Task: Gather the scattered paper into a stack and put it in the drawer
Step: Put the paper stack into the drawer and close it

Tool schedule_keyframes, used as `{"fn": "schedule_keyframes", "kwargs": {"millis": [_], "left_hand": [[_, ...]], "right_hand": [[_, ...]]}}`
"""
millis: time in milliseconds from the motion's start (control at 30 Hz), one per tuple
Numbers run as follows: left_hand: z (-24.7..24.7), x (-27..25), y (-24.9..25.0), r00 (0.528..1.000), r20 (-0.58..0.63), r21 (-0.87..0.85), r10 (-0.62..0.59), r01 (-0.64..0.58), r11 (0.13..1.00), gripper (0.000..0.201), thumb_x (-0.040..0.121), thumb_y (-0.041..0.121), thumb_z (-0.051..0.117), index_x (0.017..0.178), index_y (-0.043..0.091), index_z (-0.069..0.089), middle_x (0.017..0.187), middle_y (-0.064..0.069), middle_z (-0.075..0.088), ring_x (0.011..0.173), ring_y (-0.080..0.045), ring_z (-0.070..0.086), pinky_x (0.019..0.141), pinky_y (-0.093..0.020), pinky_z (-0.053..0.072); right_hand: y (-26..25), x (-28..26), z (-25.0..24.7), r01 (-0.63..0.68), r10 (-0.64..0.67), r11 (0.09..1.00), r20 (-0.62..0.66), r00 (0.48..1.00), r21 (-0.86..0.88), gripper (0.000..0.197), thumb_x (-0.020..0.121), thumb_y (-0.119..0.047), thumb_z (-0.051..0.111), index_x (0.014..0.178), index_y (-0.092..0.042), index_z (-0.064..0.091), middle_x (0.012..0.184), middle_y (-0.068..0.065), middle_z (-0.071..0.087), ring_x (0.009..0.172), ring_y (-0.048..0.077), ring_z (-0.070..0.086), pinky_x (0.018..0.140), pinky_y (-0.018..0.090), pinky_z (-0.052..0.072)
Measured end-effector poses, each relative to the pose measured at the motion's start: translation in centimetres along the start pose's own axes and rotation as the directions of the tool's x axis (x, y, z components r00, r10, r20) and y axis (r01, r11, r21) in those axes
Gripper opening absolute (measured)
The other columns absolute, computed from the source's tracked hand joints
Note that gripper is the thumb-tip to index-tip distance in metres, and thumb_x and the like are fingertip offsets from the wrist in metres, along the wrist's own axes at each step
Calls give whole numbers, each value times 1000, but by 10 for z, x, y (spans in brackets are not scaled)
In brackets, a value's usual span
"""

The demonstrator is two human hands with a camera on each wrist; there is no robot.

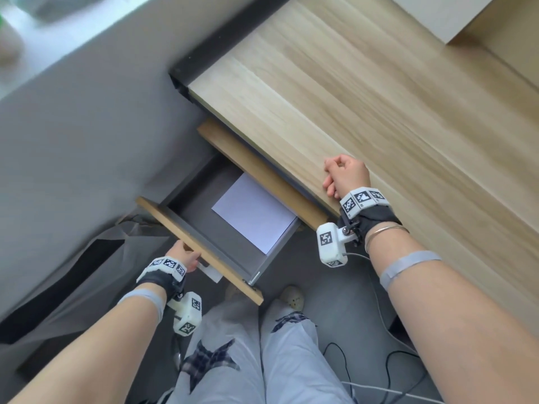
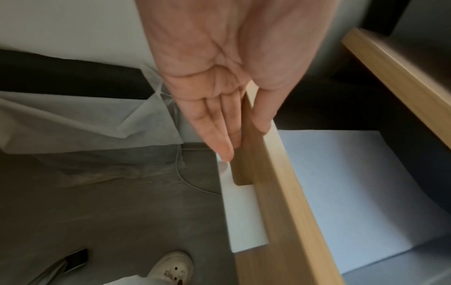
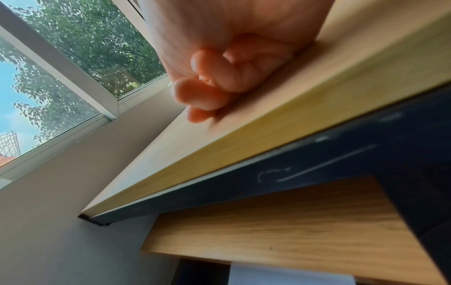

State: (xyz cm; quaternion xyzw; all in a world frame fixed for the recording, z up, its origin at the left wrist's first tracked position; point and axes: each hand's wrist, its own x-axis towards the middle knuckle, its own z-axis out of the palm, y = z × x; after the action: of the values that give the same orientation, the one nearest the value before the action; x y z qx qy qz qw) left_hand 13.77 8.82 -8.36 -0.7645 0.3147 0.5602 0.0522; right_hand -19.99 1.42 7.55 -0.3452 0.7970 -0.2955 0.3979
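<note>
A white paper stack [image 1: 253, 214] lies flat in the open grey drawer [image 1: 186, 199], toward its right side; it also shows in the left wrist view [image 2: 354, 192]. My left hand [image 1: 186, 256] [image 2: 241, 135] is at the drawer's wooden front [image 1: 204, 252] [image 2: 280, 192]. Its fingers [image 2: 219, 125] lie straight against the outer face and the thumb rests along the top edge. My right hand [image 1: 344, 176] [image 3: 207, 86] rests as an empty fist on the desk top's [image 1: 350, 97] front edge, holding nothing.
A wooden rail [image 1: 262, 170] runs under the desk above the drawer. Crumpled plastic sheeting [image 1: 87, 258] covers the floor at left. Cables [image 1: 379, 330] trail on the floor at right, and my legs and shoes [image 1: 291, 298] are below the drawer. A window [image 3: 61, 67] is beyond the desk.
</note>
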Motion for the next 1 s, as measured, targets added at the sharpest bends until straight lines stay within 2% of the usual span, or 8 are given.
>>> {"fn": "schedule_keyframes", "kwargs": {"millis": [100, 200, 333, 600, 733, 833, 900, 1000], "left_hand": [[12, -16, 29, 997, 48, 74, 53, -56, 996, 22, 93, 22, 49, 105, 4, 48, 85, -11, 59, 84, -31, 65, 93, -48, 52], [17, -14, 52, 992, 64, 184, 112, -122, 975, 37, 96, 31, 42, 111, -1, 54, 96, -13, 63, 97, -34, 68, 88, -46, 54], [24, -5, 80, 981, 89, 212, 175, -190, 959, 39, 98, 28, 34, 119, -1, 52, 111, -19, 66, 93, -34, 67, 89, -45, 54], [41, 6, 131, 956, 103, 262, 275, -293, 920, 37, 100, 24, 29, 118, 1, 50, 112, -18, 69, 90, -34, 69, 85, -42, 55], [53, 12, 152, 949, 90, 201, 301, -313, 928, 34, 98, 15, 29, 121, -1, 48, 121, -15, 64, 85, -34, 66, 52, -28, 50], [63, 22, 169, 963, 63, 103, 262, -267, 958, 39, 96, 7, 24, 127, -3, 46, 104, -13, 67, 64, -26, 57, 27, -13, 37], [68, 26, 181, 981, 58, 16, 184, -185, 983, 40, 97, 9, 24, 131, -1, 44, 96, -11, 67, 58, -20, 49, 29, -17, 38], [75, 29, 195, 984, 92, -60, 151, -146, 987, 36, 99, 15, 26, 126, 4, 46, 109, -12, 67, 61, -23, 49, 50, -29, 44]], "right_hand": [[2, 2, -1, 10, -10, 1000, 9, 1000, 0, 26, 91, -21, 52, 66, -16, 52, 42, 1, 54, 21, 5, 40, 28, 11, 28], [3, 3, -1, 17, -17, 1000, 2, 1000, 3, 27, 92, -21, 52, 65, -17, 51, 42, 1, 54, 21, 4, 39, 29, 11, 28], [4, 3, 0, 21, -21, 1000, 9, 1000, 12, 28, 92, -22, 52, 65, -17, 51, 44, 3, 55, 22, 4, 40, 30, 12, 30], [0, 3, -2, -4, 4, 1000, 8, 1000, -8, 26, 93, -25, 51, 69, -16, 53, 48, 5, 57, 24, 5, 41, 32, 11, 33], [0, 2, -3, -5, 5, 1000, 5, 1000, -18, 23, 94, -25, 50, 76, -12, 56, 48, 4, 57, 24, 4, 41, 32, 11, 35], [1, 3, -2, 1, -1, 1000, -1, 1000, -19, 24, 94, -26, 50, 73, -15, 54, 48, 4, 57, 24, 4, 41, 33, 11, 34], [2, 4, -1, 1, -1, 1000, -11, 1000, -22, 24, 94, -26, 51, 74, -13, 56, 47, 3, 57, 24, 4, 42, 33, 10, 34], [3, 5, 0, 0, 0, 1000, -20, 1000, -9, 24, 93, -26, 51, 72, -14, 55, 46, 4, 57, 24, 4, 42, 33, 11, 34]]}}
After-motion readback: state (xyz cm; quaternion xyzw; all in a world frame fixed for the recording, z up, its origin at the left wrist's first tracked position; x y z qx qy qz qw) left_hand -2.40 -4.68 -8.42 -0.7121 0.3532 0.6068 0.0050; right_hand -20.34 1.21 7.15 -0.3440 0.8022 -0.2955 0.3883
